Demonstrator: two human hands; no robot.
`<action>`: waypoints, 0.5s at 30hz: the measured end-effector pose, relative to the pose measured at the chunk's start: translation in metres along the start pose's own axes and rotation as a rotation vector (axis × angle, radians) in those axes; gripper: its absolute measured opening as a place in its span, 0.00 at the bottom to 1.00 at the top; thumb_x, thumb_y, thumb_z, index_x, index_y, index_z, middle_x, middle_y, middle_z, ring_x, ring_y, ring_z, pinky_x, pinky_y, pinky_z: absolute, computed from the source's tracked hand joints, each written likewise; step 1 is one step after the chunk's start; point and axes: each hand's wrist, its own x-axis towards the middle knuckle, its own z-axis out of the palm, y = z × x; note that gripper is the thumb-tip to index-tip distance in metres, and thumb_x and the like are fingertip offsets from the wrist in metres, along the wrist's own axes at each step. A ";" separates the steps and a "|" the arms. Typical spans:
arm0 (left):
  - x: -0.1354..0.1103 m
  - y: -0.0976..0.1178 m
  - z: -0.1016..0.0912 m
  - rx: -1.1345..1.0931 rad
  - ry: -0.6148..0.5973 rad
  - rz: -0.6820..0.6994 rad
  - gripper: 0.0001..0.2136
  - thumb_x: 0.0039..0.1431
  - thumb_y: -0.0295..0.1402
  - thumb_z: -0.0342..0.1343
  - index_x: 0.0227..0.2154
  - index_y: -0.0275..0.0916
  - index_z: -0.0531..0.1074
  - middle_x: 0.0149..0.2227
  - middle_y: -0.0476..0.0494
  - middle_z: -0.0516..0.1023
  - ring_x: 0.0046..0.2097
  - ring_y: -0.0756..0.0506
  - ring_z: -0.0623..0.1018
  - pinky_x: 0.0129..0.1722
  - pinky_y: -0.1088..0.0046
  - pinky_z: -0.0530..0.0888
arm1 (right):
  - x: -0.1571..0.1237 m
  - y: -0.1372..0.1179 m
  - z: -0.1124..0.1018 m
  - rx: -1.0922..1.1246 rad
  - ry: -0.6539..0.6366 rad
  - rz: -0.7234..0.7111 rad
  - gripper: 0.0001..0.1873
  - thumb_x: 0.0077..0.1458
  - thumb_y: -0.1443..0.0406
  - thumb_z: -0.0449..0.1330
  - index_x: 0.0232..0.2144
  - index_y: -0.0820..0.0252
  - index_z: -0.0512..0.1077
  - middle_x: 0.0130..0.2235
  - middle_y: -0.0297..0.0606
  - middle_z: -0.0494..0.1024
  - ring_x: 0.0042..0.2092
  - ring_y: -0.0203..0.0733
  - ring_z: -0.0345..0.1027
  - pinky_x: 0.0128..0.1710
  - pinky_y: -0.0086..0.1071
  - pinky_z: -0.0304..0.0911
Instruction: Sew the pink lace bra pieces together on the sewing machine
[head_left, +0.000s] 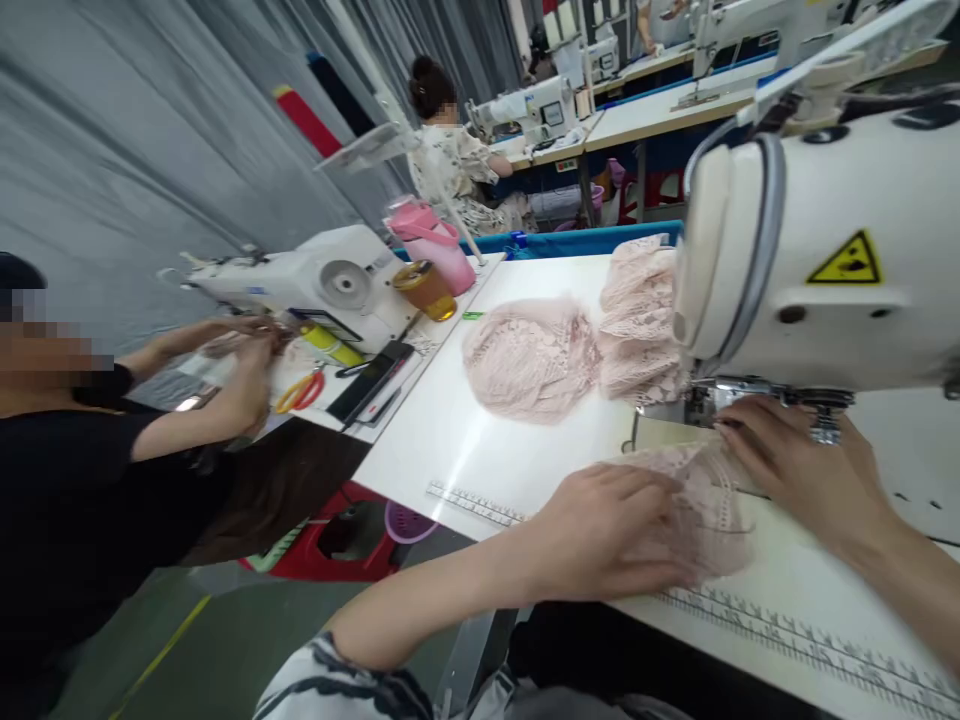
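Note:
Under the head of a white sewing machine (832, 260) lies a piece of pale pink lace fabric (716, 510). My left hand (611, 535) rests on its left part, fingers bent and closed on the cloth near the table's front. Close to the needle and presser foot area, my right hand (795, 465) reaches in with its fingers bent down; the machine head partly covers them, and whether they grip the cloth is hidden. Beyond my hands, gathered pink lace (641, 320) is heaped against the machine, joined to or touching a rounded, blurred lace bundle (532, 360).
A ruler strip (810, 635) runs along the table's front edge. To the left, a co-worker (67, 480) sews at another machine (322, 280). Orange-handled scissors (300, 390), a black phone-like slab (371, 383), an amber jar (425, 290) and a pink jug (431, 245) stand between us.

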 end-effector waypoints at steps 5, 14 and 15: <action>0.000 -0.008 0.011 0.270 0.055 -0.052 0.21 0.64 0.41 0.51 0.54 0.34 0.65 0.58 0.37 0.69 0.60 0.39 0.68 0.57 0.59 0.70 | 0.003 -0.005 -0.011 -0.062 -0.009 -0.165 0.16 0.55 0.77 0.49 0.34 0.56 0.72 0.35 0.30 0.79 0.32 0.36 0.69 0.33 0.33 0.57; 0.041 -0.025 0.027 0.494 0.117 0.028 0.18 0.67 0.30 0.44 0.56 0.27 0.64 0.57 0.34 0.69 0.58 0.41 0.70 0.53 0.64 0.73 | 0.005 -0.007 -0.012 0.015 -0.062 -0.209 0.16 0.53 0.79 0.52 0.33 0.56 0.74 0.36 0.25 0.80 0.36 0.32 0.70 0.32 0.30 0.55; 0.044 -0.026 0.028 0.508 0.083 0.031 0.19 0.67 0.30 0.43 0.57 0.26 0.63 0.58 0.33 0.68 0.60 0.40 0.69 0.55 0.63 0.72 | 0.004 -0.006 -0.012 -0.008 -0.053 -0.201 0.15 0.53 0.78 0.53 0.34 0.56 0.74 0.37 0.25 0.80 0.34 0.32 0.70 0.32 0.30 0.55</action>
